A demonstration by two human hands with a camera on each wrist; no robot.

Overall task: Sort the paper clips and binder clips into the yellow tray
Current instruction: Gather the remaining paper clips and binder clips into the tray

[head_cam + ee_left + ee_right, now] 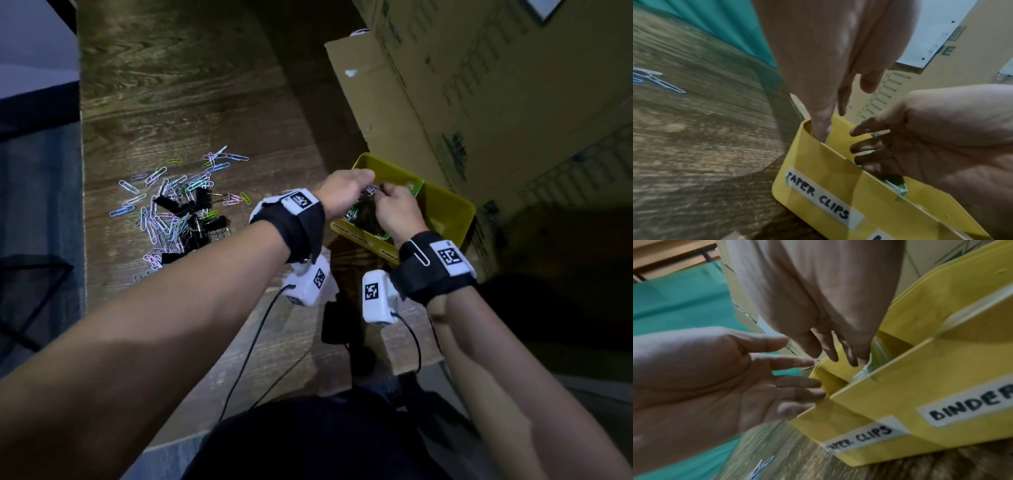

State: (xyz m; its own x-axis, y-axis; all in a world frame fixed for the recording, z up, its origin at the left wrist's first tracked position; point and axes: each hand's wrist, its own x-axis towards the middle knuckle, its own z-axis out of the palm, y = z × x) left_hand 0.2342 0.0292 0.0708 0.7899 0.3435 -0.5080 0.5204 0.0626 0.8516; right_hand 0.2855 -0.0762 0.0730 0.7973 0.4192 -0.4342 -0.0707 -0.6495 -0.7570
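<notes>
Scene: a person's two hands meet over a yellow tray point(455, 219) on a wood-grain tabletop point(191, 102), seen from a head camera and two wrist cameras.
Yellow tray: it stands at the right side of the tabletop, just in front of a large cardboard box point(479, 85). A divider point(418, 187) splits it into two compartments.
Labels: white tape on the tray's near wall reads "PAPER CLIPS" point(818, 199) on the left compartment and "BINDER" point(970, 404) on the right one; the rest of that word is cut off.
Left hand point(344, 193): it reaches over the tray's left compartment, fingers straight and spread loosely, palm turned toward the other hand. It holds nothing that can be seen.
Right hand point(399, 209): it is over the same compartment, beside the divider, fingers pointing down into the tray. In the head view its fingertips seem drawn together on something small, but the wrist views are blurred and I cannot tell whether it grips anything.
Tray contents: a dark tangle of clips point(368, 214) lies in the left compartment under the hands; the right compartment shows only bare yellow floor.
Paper clips point(164, 192): a loose pile in pastel colours lies on the tabletop well to the left of the tray.
Binder clips point(191, 212): black ones are mixed into that same pile.
Wrists: each carries a black strap with a white camera unit and a trailing cable.
</notes>
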